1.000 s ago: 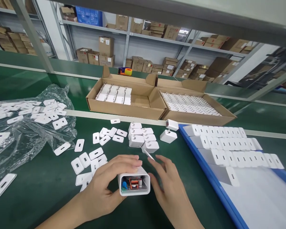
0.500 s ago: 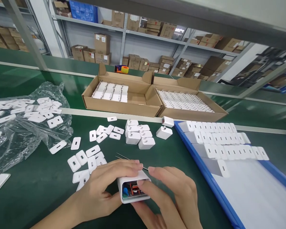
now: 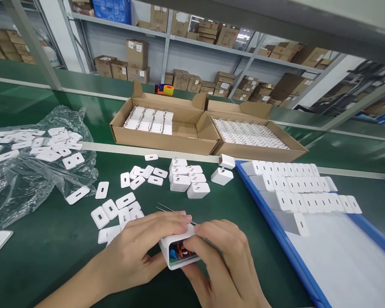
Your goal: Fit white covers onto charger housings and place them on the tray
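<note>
Low in the middle of the view, my left hand (image 3: 144, 246) grips a white charger housing (image 3: 181, 233), fingers over its top and thumb at its side. The housing's open end faces me and shows a circuit board (image 3: 177, 251) with blue and orange parts. My right hand (image 3: 226, 261) is closed on the housing's right side, with a fingertip at the opening. Thin metal tweezers (image 3: 165, 208) stick out behind the hands; whether a hand touches them is hidden. White slotted end plates (image 3: 125, 200) lie loose left of the housing. Closed-up white chargers (image 3: 198, 190) stand behind it.
On the right, a blue-rimmed tray (image 3: 277, 246) carries rows of white housings. Two cardboard boxes (image 3: 167, 144) of white parts stand at the back. Clear plastic film (image 3: 54, 171) with more end plates covers the left side. A metal beam (image 3: 276, 30) crosses overhead.
The housing has turned slightly in my hands. My right hand has moved left and closer around it, and its index finger now rests against the housing's top edge.
</note>
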### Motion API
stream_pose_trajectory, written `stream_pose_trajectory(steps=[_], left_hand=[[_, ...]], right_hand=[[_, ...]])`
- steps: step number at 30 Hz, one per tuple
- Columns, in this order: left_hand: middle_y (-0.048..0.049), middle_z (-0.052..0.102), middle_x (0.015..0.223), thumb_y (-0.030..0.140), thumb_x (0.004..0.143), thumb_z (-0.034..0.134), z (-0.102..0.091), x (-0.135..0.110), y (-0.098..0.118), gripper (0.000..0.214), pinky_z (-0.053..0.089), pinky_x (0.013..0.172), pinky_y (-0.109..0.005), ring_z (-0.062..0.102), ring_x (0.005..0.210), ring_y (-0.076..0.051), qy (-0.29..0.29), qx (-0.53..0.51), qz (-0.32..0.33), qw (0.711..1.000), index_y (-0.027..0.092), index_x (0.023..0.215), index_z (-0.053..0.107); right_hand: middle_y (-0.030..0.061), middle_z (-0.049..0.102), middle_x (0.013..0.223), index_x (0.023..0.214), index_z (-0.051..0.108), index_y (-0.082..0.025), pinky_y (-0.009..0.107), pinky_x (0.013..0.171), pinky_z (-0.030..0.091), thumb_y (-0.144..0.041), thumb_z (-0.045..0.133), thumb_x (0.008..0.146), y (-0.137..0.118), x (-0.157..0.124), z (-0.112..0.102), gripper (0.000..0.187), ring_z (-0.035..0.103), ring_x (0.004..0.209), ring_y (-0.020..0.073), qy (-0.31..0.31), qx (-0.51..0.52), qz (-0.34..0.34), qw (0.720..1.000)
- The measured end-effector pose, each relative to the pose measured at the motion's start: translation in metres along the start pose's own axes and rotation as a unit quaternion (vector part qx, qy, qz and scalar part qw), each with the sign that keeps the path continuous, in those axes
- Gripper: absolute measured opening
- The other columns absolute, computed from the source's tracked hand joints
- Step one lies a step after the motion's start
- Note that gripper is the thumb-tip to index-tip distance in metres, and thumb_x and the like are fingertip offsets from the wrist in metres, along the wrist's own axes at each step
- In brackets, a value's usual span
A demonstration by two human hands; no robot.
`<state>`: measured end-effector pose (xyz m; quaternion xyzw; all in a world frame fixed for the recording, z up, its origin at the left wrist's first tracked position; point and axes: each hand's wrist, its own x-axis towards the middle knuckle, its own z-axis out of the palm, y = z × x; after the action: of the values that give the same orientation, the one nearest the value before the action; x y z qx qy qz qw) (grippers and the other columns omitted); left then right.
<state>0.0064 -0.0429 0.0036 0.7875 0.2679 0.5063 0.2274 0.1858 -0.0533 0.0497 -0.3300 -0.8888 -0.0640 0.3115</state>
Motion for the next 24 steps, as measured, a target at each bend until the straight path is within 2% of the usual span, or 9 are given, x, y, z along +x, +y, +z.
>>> stream_pose_trajectory(steps=[6,10,16,24], left_hand=[[-0.0106,0.067,0.114,0.01,0.092,0.055,-0.001,-0.001,-0.001,0.029,0.047,0.104,-0.023,0.059,0.117,-0.016,-0.004,0.018,0.004,1.0,0.013,0.121,0.053],[-0.0092,0.067,0.116,0.011,0.091,0.055,0.0,-0.002,-0.004,0.031,0.048,0.104,-0.024,0.059,0.116,-0.016,-0.005,0.015,-0.013,1.0,0.015,0.122,0.053],[-0.0081,0.065,0.119,0.011,0.091,0.057,0.0,-0.002,-0.005,0.033,0.047,0.104,-0.022,0.059,0.116,-0.015,0.009,0.006,-0.024,1.0,0.016,0.123,0.053],[-0.0096,0.066,0.117,0.012,0.091,0.057,0.001,0.001,-0.004,0.031,0.048,0.104,-0.024,0.059,0.116,-0.016,0.008,0.002,-0.01,1.0,0.015,0.122,0.053]], right_hand=[[0.0101,0.054,0.093,0.093,0.054,-0.01,0.035,0.075,0.044,-0.008,0.041,0.096,0.005,-0.002,0.011,0.014,0.051,0.085,0.0189,0.036,0.015,-0.044,0.998],[0.0085,0.053,0.09,0.091,0.053,-0.012,0.032,0.073,0.046,-0.011,0.04,0.097,0.006,0.001,0.017,0.014,0.052,0.084,0.0179,0.063,0.038,-0.034,0.997],[0.0071,0.053,0.09,0.091,0.054,-0.012,0.03,0.078,0.046,-0.015,0.046,0.097,0.008,0.009,0.014,0.01,0.052,0.086,0.0169,0.063,0.049,-0.017,0.997],[0.0107,0.059,0.099,0.092,0.054,-0.014,0.032,0.079,0.05,-0.016,0.05,0.095,0.009,0.003,0.012,0.005,0.057,0.091,0.0189,0.066,0.061,-0.01,0.996]])
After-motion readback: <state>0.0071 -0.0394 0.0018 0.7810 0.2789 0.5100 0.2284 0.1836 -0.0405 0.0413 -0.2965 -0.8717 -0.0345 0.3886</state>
